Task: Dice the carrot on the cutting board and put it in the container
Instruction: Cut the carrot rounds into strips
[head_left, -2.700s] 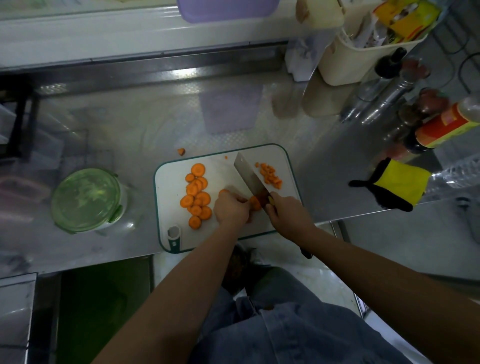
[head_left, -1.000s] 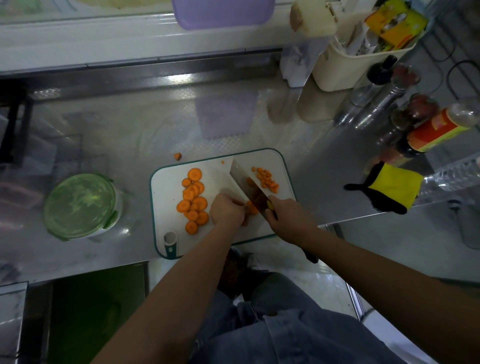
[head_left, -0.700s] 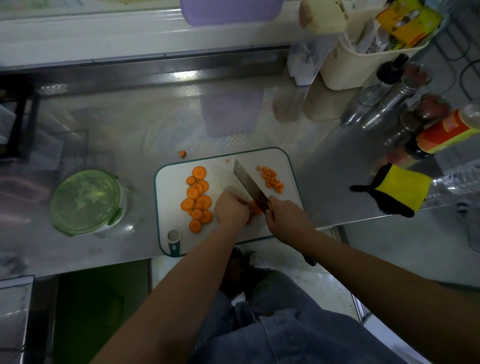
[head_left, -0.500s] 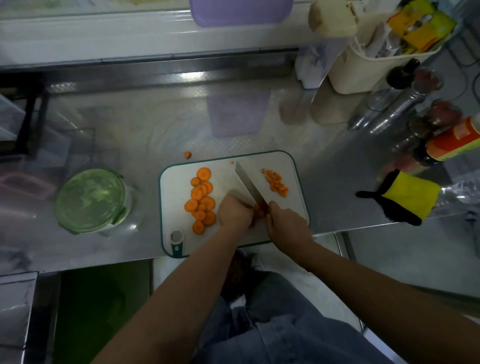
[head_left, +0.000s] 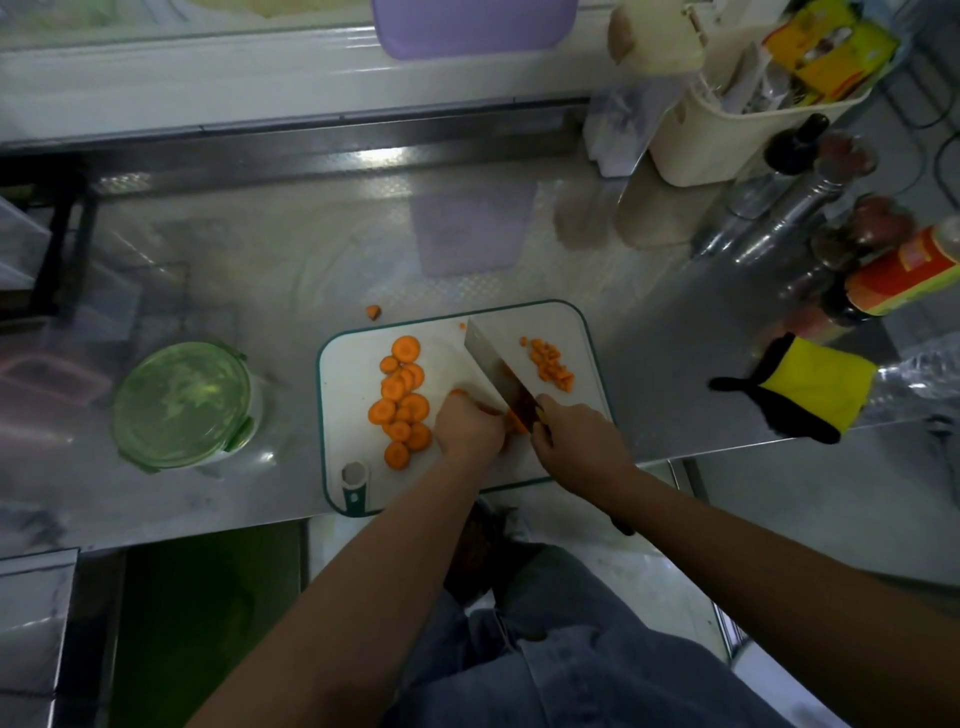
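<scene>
A white cutting board (head_left: 343, 395) with a green rim lies on the steel counter. Several round carrot slices (head_left: 401, 400) lie in a pile on its left half. A small heap of diced carrot (head_left: 551, 364) sits at its right. My right hand (head_left: 576, 441) grips the handle of a cleaver (head_left: 491, 364), whose blade slants across the board. My left hand (head_left: 467, 428) is curled over carrot pieces (head_left: 515, 422) beside the blade and holds them down. A round container with a green lid (head_left: 182, 405) stands left of the board.
One carrot bit (head_left: 373, 312) lies on the counter behind the board. A yellow and black glove (head_left: 810, 395) lies at the right edge. Bottles (head_left: 904, 275) and a cream caddy (head_left: 727, 130) crowd the back right corner. The counter's front edge runs just below the board.
The cleaver has kept chopping beside my left hand, which stays on the carrot pieces. The diced heap and the slices have stayed in place; the camera shifted slightly.
</scene>
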